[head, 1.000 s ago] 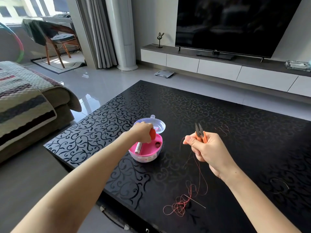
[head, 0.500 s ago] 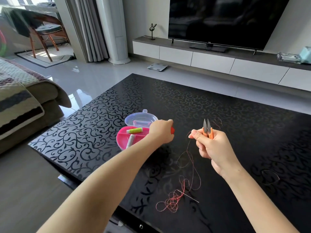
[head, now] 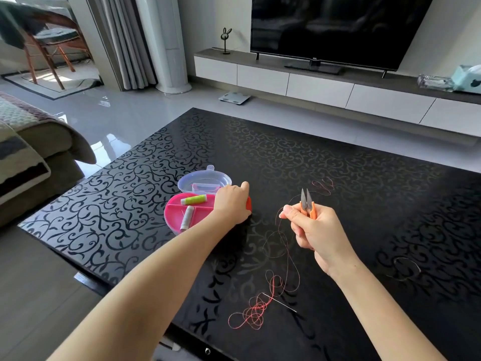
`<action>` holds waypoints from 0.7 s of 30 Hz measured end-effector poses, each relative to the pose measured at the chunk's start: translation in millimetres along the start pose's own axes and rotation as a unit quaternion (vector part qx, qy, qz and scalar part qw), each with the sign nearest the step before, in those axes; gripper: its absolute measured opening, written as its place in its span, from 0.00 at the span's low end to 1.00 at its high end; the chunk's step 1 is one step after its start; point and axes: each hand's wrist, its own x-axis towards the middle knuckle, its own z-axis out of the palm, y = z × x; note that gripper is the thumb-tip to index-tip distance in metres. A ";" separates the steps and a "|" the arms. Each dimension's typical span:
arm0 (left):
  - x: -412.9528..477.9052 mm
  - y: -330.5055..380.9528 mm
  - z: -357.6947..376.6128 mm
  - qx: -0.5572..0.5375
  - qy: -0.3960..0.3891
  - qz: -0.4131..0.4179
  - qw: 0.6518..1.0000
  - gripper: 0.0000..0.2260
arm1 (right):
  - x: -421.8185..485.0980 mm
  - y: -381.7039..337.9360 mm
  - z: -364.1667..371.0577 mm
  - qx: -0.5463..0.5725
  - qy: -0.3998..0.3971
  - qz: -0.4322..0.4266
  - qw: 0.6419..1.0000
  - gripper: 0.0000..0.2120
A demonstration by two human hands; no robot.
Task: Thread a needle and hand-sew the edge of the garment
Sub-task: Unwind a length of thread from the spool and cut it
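A single wide-angle view, worn on the person's head, looks forward and steeply down over the black patterned desk (head: 338, 157), which fills the middle and lower frame. Both forearms enter from 6 o'clock, close to the lens; the left grip (head: 231, 203) and right grip (head: 316, 227) sit near centre. Farther off, a television (head: 338, 27) stands at 1 o'clock and a sofa (head: 39, 142) at 9 o'clock.
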 end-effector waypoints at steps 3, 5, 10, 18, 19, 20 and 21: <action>0.2 0.8 -6.9 -0.023 -0.017 -0.015 0.999 0.19 | -1.5 -1.2 0.9 0.002 -0.001 -0.002 1.000 0.10; -3.2 2.0 -17.0 -0.051 -0.017 -0.028 0.998 0.19 | -2.9 -2.8 -0.4 0.006 -0.003 0.001 1.000 0.10; -48.8 14.7 -67.0 -0.494 -0.103 0.012 0.863 0.11 | -6.2 -8.4 -7.1 0.055 -0.052 0.027 0.997 0.11; -104.6 24.3 -67.4 -0.642 -0.160 0.048 0.748 0.10 | -14.2 -11.8 -16.6 0.070 -0.136 0.075 0.985 0.11; -107.3 23.9 -68.1 -0.637 -0.143 0.035 0.757 0.10 | -15.5 -10.3 -20.3 0.062 -0.140 0.082 0.985 0.12; -109.4 22.9 -68.6 -0.626 -0.129 0.028 0.768 0.10 | -14.8 -5.1 -26.2 0.052 -0.139 0.089 0.985 0.13; -111.1 21.5 -70.2 -0.608 -0.117 0.026 0.784 0.10 | -13.6 -1.0 -31.6 0.031 -0.128 0.097 0.987 0.14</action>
